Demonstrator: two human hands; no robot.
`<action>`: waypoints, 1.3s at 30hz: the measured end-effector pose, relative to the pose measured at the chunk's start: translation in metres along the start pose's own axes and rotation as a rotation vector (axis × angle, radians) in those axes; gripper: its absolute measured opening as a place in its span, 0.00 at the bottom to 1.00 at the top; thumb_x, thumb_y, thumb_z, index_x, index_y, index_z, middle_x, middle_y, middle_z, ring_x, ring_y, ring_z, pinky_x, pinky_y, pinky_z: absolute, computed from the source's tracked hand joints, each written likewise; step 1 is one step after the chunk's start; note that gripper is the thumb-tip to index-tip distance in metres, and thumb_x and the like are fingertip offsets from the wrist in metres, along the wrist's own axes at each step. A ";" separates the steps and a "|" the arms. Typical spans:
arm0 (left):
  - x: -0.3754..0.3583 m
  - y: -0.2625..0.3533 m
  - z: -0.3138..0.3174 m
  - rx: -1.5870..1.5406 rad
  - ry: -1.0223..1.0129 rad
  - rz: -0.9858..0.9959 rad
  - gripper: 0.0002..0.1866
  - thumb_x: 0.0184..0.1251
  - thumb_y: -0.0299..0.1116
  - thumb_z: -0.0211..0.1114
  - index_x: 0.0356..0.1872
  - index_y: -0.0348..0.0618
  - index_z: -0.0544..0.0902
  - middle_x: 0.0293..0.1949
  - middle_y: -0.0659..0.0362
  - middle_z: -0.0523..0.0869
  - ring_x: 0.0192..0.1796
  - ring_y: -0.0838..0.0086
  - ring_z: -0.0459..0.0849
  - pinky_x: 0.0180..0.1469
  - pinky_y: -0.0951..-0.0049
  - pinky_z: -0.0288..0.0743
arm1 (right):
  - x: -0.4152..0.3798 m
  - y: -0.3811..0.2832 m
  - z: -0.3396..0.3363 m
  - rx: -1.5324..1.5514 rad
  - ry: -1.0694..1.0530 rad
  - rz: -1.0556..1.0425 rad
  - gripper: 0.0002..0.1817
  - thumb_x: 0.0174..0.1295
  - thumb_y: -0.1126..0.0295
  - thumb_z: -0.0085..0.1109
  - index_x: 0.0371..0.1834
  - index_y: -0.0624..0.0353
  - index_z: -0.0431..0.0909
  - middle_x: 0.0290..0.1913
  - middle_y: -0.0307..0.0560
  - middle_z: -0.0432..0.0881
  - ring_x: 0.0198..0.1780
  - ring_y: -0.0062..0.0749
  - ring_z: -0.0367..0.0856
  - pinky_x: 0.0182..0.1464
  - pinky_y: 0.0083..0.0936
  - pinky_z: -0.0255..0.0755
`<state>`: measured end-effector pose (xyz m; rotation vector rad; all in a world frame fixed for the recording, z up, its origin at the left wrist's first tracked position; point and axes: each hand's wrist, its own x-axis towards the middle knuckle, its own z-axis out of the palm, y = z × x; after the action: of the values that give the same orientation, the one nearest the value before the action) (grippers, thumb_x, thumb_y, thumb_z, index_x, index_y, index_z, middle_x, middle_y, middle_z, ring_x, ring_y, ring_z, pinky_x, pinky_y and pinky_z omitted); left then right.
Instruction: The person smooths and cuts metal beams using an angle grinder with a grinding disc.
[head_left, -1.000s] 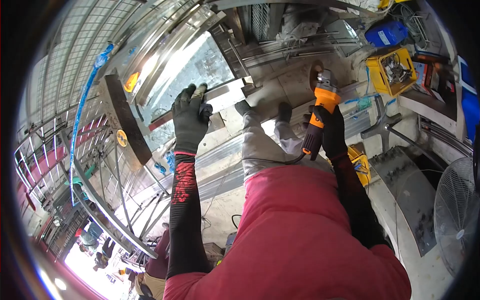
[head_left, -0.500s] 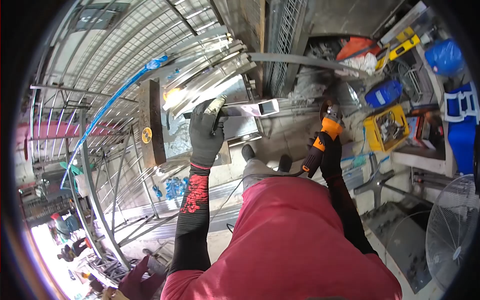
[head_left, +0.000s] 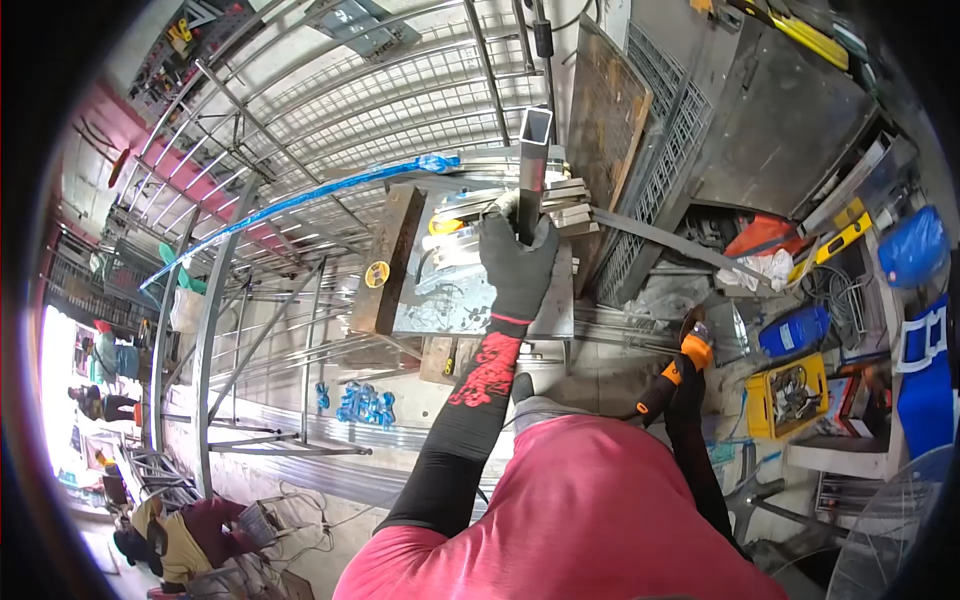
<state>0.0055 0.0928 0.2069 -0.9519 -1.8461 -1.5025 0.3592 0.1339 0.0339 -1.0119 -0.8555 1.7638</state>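
My left hand (head_left: 519,262), in a dark glove, is closed round a short square metal tube (head_left: 533,172). The tube points away from me with its open end up, above the metal work table (head_left: 480,312). Low on the right, my right hand (head_left: 686,390) grips an orange and black angle grinder (head_left: 680,366), whose disc end points away from me. Long metal strips (head_left: 570,205) lie on the table beyond my left hand. A rusty steel beam (head_left: 392,250) with a yellow round sticker rests along the table's left side.
Metal frames (head_left: 215,320) stand at the left, with a long blue wrapped strip (head_left: 300,200) across them. A yellow crate (head_left: 787,397) and a blue container (head_left: 795,330) are at the right. A person (head_left: 180,540) is at the lower left. A fan (head_left: 890,530) stands lower right.
My left hand has moved away from me and swung the tube from sideways to pointing forward. The view has turned, and my right hand still holds the grinder low at the right.
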 end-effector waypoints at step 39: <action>0.038 0.034 0.017 0.000 -0.040 -0.333 0.16 0.67 0.37 0.74 0.39 0.40 0.74 0.38 0.47 0.78 0.44 0.46 0.80 0.47 0.46 0.72 | 0.002 0.006 -0.004 -0.011 0.067 0.006 0.19 0.81 0.58 0.60 0.65 0.58 0.74 0.51 0.46 0.84 0.49 0.38 0.90 0.53 0.37 0.88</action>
<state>0.0116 0.1194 0.2529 -0.7022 -2.1124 -1.6838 0.3601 0.1345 0.0263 -1.0759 -0.8223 1.7219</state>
